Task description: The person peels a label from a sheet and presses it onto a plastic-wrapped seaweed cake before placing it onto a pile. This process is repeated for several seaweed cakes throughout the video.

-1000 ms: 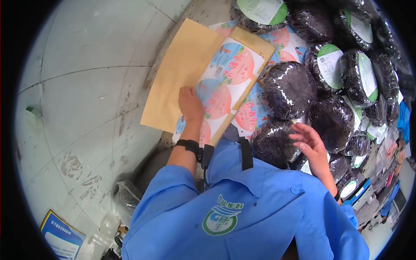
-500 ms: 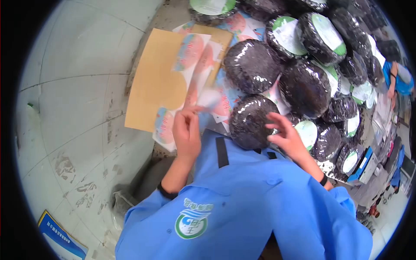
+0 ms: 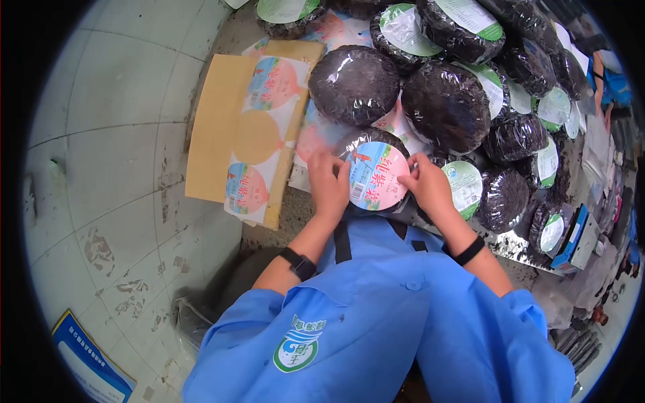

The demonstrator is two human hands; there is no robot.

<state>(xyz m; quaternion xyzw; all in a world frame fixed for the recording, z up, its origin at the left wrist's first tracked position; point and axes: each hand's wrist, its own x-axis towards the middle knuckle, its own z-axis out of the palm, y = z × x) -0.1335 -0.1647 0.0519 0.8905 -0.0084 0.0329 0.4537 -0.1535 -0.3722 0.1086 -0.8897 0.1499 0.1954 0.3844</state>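
A round pink-and-blue sticker label [image 3: 377, 178] lies over the top of a dark, round, film-wrapped package [image 3: 351, 138] close in front of me. My left hand [image 3: 327, 186] pinches the label's left edge between thumb and fingers. On the opposite side, my right hand [image 3: 430, 185] has thumb and fingertips at the label's right edge. Most of that package is hidden by the label and my hands. To the left, a label sheet [image 3: 265, 121] with two round stickers and a bare gap between them rests on brown cardboard [image 3: 209, 127].
Similar wrapped packages [image 3: 447, 107] crowd the table behind and to the right, several bearing green-and-white labels. A blue box [image 3: 571, 238] stands at the right edge. White tiled wall [image 3: 114, 154] lies to the left. Another person's arm [image 3: 598, 77] shows at far right.
Both hands have come together over the near package, and the label, blurred by my left hand before, now lies flat over it. The label sheet has settled on the cardboard.
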